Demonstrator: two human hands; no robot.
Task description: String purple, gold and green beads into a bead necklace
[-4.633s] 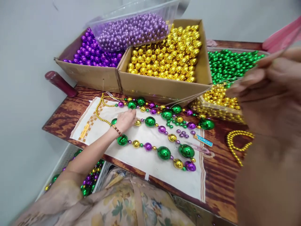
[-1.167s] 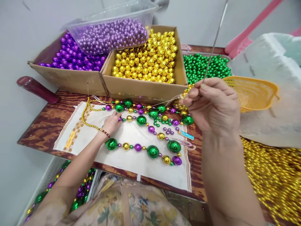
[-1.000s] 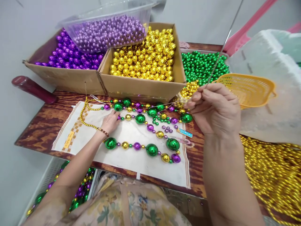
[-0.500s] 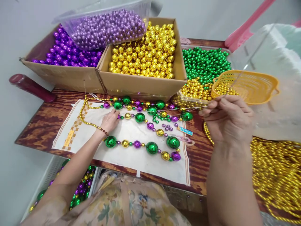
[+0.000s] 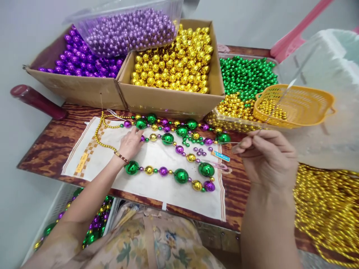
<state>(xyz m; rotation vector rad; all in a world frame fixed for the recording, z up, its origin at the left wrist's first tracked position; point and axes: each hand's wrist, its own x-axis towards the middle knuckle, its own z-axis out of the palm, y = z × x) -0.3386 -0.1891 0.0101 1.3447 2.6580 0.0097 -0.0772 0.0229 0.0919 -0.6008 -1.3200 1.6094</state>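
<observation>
Our L hand [image 5: 131, 141] rests fingers-down on bead strand [image 5: 181, 175], upper-left of cloth [image 5: 157, 192]; can't tell if it grips | our R hand [image 5: 267, 158] off cloth's rt edge, fingertips pinched on needle [image 5: 284, 94], which slants up over yellow basket [image 5: 311, 114] | strand lies on cloth, mostly btw our hands

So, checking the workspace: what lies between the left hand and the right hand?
Head view: strung green, gold and purple beads on the white cloth, between the left hand and the right hand pinching a needle.
</observation>
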